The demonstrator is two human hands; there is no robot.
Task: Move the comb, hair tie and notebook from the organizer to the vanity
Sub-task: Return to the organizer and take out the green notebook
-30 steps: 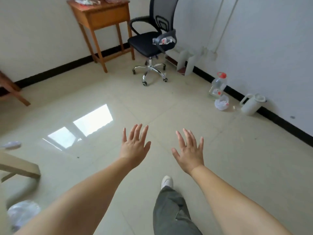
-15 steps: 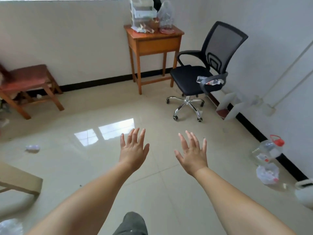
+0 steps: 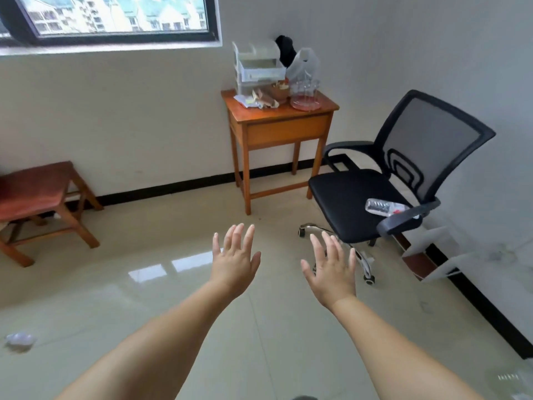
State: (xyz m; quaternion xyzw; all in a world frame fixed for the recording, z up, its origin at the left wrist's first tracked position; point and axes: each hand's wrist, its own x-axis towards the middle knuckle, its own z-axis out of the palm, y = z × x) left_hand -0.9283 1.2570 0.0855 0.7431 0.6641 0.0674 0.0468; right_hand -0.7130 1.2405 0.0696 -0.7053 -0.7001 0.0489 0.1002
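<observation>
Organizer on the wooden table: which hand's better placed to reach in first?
Right, marginally. Both hands are open, empty and far from the white organizer. The right hand sits more on the table's side than the left hand. The items aren't discernible yet.

far wall: window (image 3: pixel 115 15) upper left. small table (image 3: pixel 277 116) against that wall, right of centre. on its top, at the back, a tiered organizer (image 3: pixel 258 67); a plastic bag (image 3: pixel 304 64) just right of it; loose clutter in front. office chair (image 3: pixel 403 180) right of the table, a bottle (image 3: pixel 385 207) lying on its seat. low bench (image 3: pixel 37 194) at far left. crumpled scrap (image 3: pixel 20 339) on the floor, lower left. left hand (image 3: pixel 235 264) and right hand (image 3: pixel 331 272) side by side over the floor, well short of the table, both spread and empty.
</observation>
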